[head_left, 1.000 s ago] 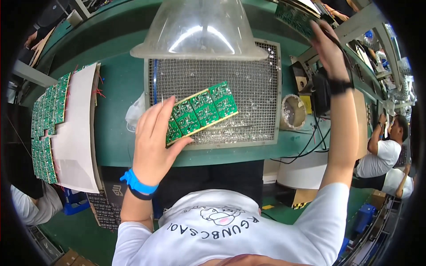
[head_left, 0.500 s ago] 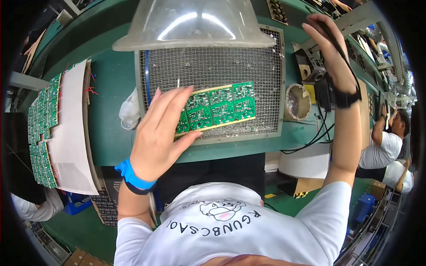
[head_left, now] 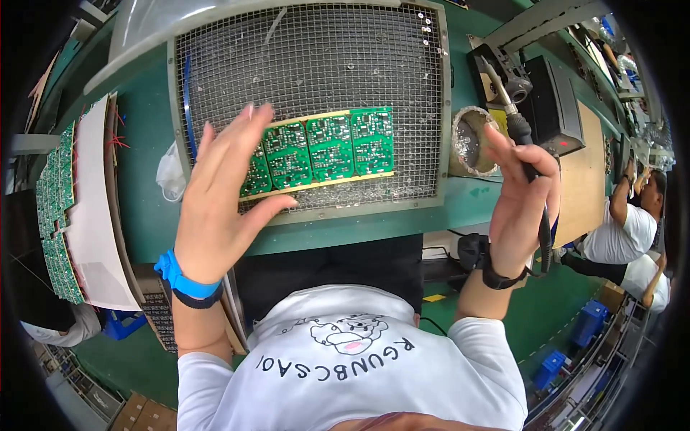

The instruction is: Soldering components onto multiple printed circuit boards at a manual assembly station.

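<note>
A green circuit board panel (head_left: 310, 152) with pale strips along its long edges lies on a wire mesh grate. My left hand (head_left: 215, 187) spans the panel's left end, with fingers at its far edge and thumb at its near edge, covering that end. To the right of the grate, my right hand (head_left: 523, 194) is closed round the black handle of a soldering iron (head_left: 519, 121). The iron's metal tip points up and away, apart from the panel. Its cord runs down past my wrist.
A round tin (head_left: 468, 147) stands right of the mesh grate (head_left: 309, 54), near an iron stand (head_left: 512, 80) and a black box (head_left: 550, 108). More green boards (head_left: 59, 201) rest by white card at left. A translucent hood (head_left: 154, 32) overhangs the grate's far side. Other people work at right.
My right hand has come down and nearer from the far right, the soldering iron now showing plainly in it. My left hand stays at the panel's left end. The whole view has shifted.
</note>
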Motion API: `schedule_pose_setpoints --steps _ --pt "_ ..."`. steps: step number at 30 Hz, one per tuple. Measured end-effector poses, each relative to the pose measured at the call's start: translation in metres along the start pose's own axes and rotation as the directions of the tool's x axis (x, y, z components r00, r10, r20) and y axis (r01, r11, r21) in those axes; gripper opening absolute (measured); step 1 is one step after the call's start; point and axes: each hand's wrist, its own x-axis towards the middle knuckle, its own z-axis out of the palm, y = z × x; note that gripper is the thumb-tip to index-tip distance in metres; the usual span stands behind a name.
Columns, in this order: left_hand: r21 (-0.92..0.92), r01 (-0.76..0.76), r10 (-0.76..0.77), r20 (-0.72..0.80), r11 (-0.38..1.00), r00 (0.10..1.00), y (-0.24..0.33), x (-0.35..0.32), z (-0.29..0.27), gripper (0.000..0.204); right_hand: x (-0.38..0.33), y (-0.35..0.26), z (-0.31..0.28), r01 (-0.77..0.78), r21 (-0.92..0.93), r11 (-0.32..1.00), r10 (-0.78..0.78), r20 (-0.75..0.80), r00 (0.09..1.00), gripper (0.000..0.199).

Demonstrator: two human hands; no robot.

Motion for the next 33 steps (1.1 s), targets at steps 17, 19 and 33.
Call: schedule_pose_setpoints --steps 17,19,33 --pt "-0.279 -0.185 0.213 0.073 0.942 0.974 0.054 -0.006 0.034 0.045 -0.021 0.006 0.042 -0.178 0.372 0.911 0.124 0.164 0.979 0.050" --pt "-0.289 -0.209 0.232 0.046 0.934 0.972 0.052 -0.005 0.034 0.043 -0.021 0.005 0.046 -0.180 0.327 0.928 0.151 0.112 0.982 0.046" --pt "-0.095 -0.205 0.200 -0.062 0.974 0.978 0.041 -0.015 0.020 0.053 0.007 -0.033 0.024 0.278 -0.512 0.812 -0.115 0.326 0.938 0.027"
